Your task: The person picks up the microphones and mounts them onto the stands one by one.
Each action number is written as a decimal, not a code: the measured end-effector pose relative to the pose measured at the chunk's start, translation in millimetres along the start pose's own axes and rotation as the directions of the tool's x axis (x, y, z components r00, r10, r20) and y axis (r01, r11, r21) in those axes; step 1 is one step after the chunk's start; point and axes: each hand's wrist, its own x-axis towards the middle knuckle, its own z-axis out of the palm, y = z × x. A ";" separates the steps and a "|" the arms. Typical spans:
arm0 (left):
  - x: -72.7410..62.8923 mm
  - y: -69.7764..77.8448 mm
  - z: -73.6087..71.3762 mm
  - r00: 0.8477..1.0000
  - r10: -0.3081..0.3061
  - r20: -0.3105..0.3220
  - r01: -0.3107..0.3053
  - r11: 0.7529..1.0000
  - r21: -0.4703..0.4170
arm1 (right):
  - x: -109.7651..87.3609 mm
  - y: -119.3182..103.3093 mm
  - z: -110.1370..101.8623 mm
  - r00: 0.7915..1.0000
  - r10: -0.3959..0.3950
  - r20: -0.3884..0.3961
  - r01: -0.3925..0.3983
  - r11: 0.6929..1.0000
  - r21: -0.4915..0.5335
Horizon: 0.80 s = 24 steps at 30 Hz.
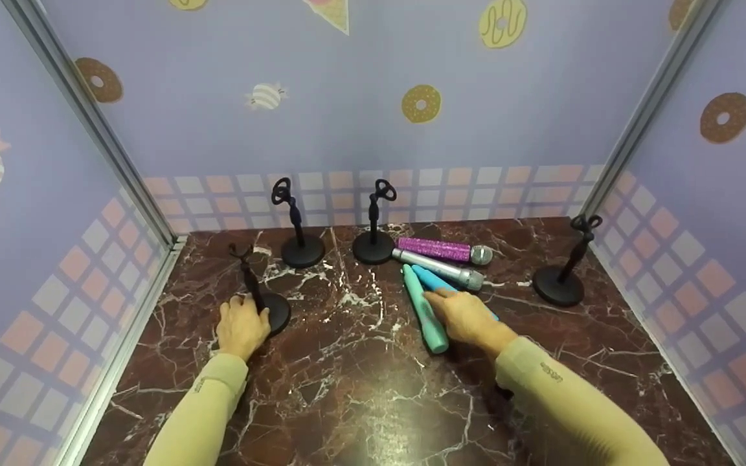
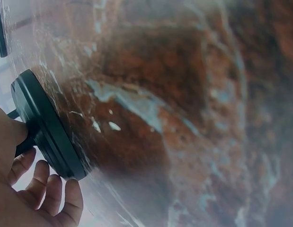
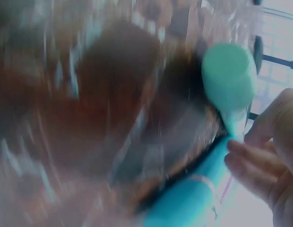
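My left hand [image 1: 242, 327] is at the left-hand black microphone stand [image 1: 277, 314]. In the left wrist view the thumb lies across the stem and curled fingers [image 2: 73, 198] sit at the edge of the round base [image 2: 51, 127]. My right hand [image 1: 470, 317] hovers over two tapered, microphone-shaped pieces, one mint green [image 1: 426, 310] and one blue [image 1: 434, 279]. Its fingers [image 3: 250, 161] reach close to both, with nothing plainly gripped; contact is unclear. Beyond them lie a silver microphone [image 1: 438, 265] and a glittery purple microphone [image 1: 434, 248], heads to the right.
Two more black stands, one left of centre [image 1: 302, 249] and one near the middle [image 1: 373, 247], stand at the back. Another stand [image 1: 559, 285] is at the far right. Patterned walls [image 1: 347, 129] enclose the dark red marbled tabletop [image 1: 347, 401] at the back and both sides.
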 end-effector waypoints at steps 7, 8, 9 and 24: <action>-0.6 -0.7 0.1 1.000 -0.001 0.005 0.001 1.000 0.009 | 11.6 18.0 3.8 0.946 -0.281 0.162 0.311 0.927 -0.209; -0.6 -0.8 0.1 1.000 -0.002 0.006 0.002 1.000 0.011 | 13.4 19.2 5.0 0.937 -0.299 0.178 0.335 0.914 -0.230; -0.5 -0.7 0.0 1.000 -0.003 0.007 0.003 1.000 0.011 | 15.1 20.3 6.1 0.929 -0.317 0.190 0.358 0.900 -0.247; -2.0 7.4 -0.3 0.999 0.017 -0.033 -0.016 1.000 0.027 | 26.7 28.8 28.1 0.855 -0.455 0.248 0.517 0.780 -0.353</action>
